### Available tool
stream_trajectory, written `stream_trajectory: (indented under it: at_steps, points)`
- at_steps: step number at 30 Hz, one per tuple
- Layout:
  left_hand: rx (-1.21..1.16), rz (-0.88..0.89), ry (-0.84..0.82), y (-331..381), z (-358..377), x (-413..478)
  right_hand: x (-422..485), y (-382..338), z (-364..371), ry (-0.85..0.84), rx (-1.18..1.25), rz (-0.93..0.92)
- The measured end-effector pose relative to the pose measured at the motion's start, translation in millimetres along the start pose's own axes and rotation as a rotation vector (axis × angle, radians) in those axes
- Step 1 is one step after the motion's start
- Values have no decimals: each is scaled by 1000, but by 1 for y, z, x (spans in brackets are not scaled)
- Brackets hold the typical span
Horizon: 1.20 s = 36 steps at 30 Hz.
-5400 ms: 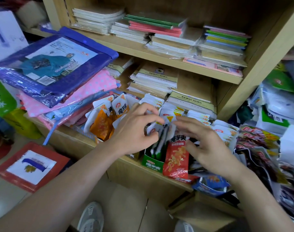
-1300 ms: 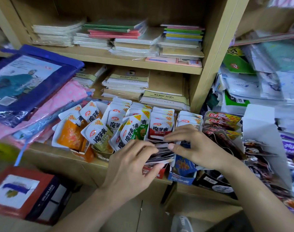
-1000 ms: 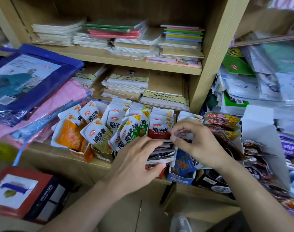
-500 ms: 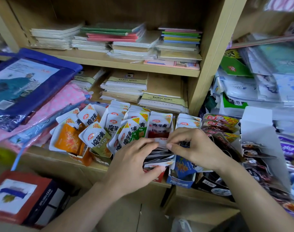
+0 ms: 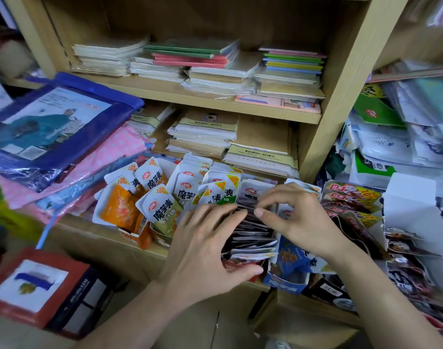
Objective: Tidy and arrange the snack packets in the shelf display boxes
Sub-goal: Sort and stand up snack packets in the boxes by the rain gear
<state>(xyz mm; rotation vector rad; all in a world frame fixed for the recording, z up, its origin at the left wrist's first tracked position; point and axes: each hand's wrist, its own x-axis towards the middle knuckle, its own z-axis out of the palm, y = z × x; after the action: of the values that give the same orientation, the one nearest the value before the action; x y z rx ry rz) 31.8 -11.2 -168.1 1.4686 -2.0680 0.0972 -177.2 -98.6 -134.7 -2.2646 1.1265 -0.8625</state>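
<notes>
As the left hand [image 5: 202, 248] presses packets [image 5: 250, 235], notebooks [image 5: 205, 129] behind

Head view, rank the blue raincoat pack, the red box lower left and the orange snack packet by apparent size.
1. blue raincoat pack
2. red box, nearer the camera, so its rank is unsure
3. orange snack packet

At the shelf [image 5: 102, 235] front, snack packets [image 5: 162, 205] stand in display boxes [image 5: 284, 283], notebooks [image 5: 205, 132] behind, flat packs [image 5: 51, 127] perhaps overlapping their left.
</notes>
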Motion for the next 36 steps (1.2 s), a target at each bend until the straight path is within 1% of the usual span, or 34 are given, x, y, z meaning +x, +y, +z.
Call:
stream_trajectory:
  at_steps: [2, 3, 5, 7, 9, 12, 15, 17, 19, 21, 22, 23, 24, 25, 26, 29, 30, 32, 34, 36]
  points:
    - [-36, -75, 35, -7, -7, -5, 3, -7, 1, 3, 50, -35]
    - [-63, -144, 63, -13, -9, -7, 5, -12, 2, -27, 63, -54]
    - [-90, -305, 95, -25, -14, -11, 10, -23, 8, -138, 53, -76]
    - [-127, -406, 74, -36, -16, -14, 15, -32, 19, -251, -50, -108]
    - [-229, -391, 36, -42, -17, -16, 22, -39, 29, -360, -223, -113]
    - [-361, -262, 10, -42, -20, -20, 36, -43, 37, -485, -351, -31]
    - [-504, -181, -41, -41, -26, -23, 40, -39, 39, -449, -347, -31]
    - [-507, -175, -38, -45, -29, -25, 35, -35, 38, -391, -306, -40]
    - [-382, -201, 63, -54, -32, -24, 32, -35, 37, -341, -276, -33]
    - [-160, -272, 148, -67, -35, -20, 32, -37, 38, -334, -267, 7]
    - [-47, -337, 132, -73, -37, -18, 32, -38, 39, -331, -260, 20]
    - [27, -418, 77, -77, -40, -16, 33, -39, 41, -321, -249, 30]
    - [35, -491, 20, -80, -41, -15, 34, -40, 43, -312, -239, 43]
    - [-9, -528, -1, -82, -40, -15, 36, -41, 44, -306, -237, 57]
    - [-70, -516, 15, -84, -39, -17, 38, -42, 45, -310, -250, 70]
    - [-266, -348, 109, -84, -39, -20, 47, -46, 48, -349, -419, 92]
    - [-353, -300, 106, -82, -40, -20, 48, -47, 50, -360, -478, 98]
    - [-496, -262, 74, -80, -42, -21, 49, -45, 52, -343, -526, 88]
    - [-583, -270, 47, -81, -44, -21, 46, -41, 51, -271, -511, 9]
    - [-627, -272, 40, -85, -47, -22, 41, -37, 51, -221, -409, -73]
